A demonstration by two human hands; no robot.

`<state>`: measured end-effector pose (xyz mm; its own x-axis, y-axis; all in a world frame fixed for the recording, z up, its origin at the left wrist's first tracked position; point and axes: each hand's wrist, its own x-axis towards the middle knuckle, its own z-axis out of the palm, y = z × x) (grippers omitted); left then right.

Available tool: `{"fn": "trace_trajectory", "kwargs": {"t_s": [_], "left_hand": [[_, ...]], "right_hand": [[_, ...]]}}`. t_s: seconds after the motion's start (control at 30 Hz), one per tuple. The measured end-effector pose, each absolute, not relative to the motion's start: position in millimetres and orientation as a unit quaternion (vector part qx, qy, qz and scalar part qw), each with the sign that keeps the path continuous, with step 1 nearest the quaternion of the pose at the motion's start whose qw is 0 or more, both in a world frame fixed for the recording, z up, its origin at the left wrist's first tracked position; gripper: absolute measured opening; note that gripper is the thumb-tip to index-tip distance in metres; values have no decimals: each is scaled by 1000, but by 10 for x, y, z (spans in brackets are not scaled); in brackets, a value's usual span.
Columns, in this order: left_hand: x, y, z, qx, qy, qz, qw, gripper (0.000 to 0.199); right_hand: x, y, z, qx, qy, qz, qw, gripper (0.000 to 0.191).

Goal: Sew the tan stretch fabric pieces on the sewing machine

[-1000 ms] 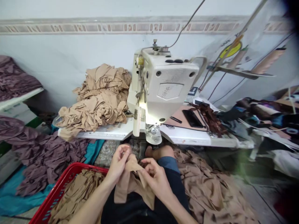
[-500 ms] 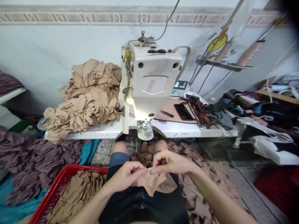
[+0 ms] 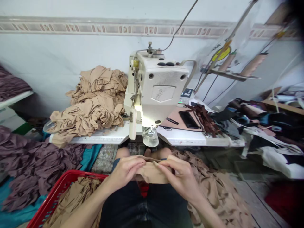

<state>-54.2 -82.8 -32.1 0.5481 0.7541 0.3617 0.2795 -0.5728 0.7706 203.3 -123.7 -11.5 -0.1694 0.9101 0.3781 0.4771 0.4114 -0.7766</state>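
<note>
Cloth, one flat tan fabric band (image 3: 153,175), is pinched between the thumb and fingers of my left hand (image 3: 127,171) and my right hand (image 3: 181,174), above my lap, before the white worktop's (image 3: 187,139) front edge. One cream sewing machine (image 3: 163,82) stands mid-edge; one crumpled tan fabric heap (image 3: 95,107) covers the front left corner; one black rectangular phone (image 3: 188,119) lies toward the right.
</note>
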Motion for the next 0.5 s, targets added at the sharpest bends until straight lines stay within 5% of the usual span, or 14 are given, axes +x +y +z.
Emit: {"fn": "trace_trajectory", "kwargs": {"t_s": [0.27,0.5], "left_hand": [[-404,-598,-176,697,402,379,457,30],[-310,-355,15,626,430,383,525,35]], "right_hand": [[1944,-887,28,-507,-636,260,520,28],[2022,-606,-75,-542,-562,367,505,41]]}}
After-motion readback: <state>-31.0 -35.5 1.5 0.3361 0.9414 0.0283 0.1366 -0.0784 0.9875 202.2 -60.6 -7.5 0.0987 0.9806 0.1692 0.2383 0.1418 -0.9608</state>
